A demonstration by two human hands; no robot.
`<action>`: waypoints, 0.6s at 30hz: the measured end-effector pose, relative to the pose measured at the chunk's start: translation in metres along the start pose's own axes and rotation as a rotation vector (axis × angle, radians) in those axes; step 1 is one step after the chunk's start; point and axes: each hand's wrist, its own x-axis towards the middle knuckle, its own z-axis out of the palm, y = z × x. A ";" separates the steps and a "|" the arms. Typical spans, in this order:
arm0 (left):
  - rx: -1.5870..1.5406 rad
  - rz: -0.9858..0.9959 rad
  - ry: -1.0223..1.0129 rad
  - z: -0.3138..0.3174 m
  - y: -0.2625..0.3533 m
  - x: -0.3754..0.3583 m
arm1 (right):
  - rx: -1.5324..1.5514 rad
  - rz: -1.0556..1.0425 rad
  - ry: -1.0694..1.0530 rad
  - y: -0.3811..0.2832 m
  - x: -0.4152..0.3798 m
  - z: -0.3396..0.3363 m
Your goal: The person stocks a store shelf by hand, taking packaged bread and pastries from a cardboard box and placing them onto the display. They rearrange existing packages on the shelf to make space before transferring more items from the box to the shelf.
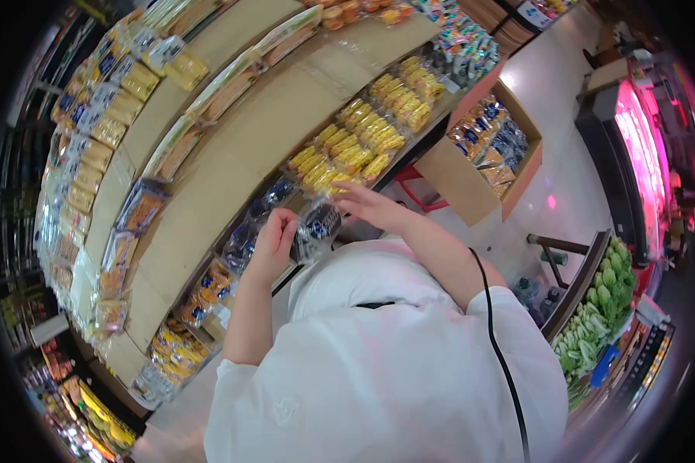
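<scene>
A clear plastic packet with a dark blue label (320, 222) is held up in front of my waist, near the shelf's front edge. Curled at the packet's left edge, the fingers of my left hand (273, 238) are closed on it. My right hand (367, 204) grips the upper right side between thumb and fingers. What lies inside the packet cannot be made out. Just beyond my hands are rows of yellow packaged snacks (347, 147), and dark blue packets (243, 241) lie beside my left hand.
Cardboard-lined tiered shelving (232, 131) carries rows of packaged bread-like goods (120, 104). An open cardboard box (471, 181) of similar packets stands at the right, above a red stool (421, 189). Leafy greens (594, 309) fill a stand at the lower right. A black cable (493, 339) hangs over my shirt.
</scene>
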 end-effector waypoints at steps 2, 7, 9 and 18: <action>-0.066 0.034 -0.077 0.006 0.011 0.003 | 0.100 0.078 -0.181 -0.012 0.001 -0.001; -0.465 -0.044 -0.055 0.041 0.001 0.018 | 0.123 0.081 -0.130 0.000 -0.019 -0.009; -0.639 -0.218 -0.104 0.054 0.011 0.024 | 0.116 0.081 -0.018 0.006 -0.033 -0.023; -1.004 -0.744 -0.107 0.109 -0.034 0.034 | 0.202 0.067 0.721 0.102 -0.102 -0.156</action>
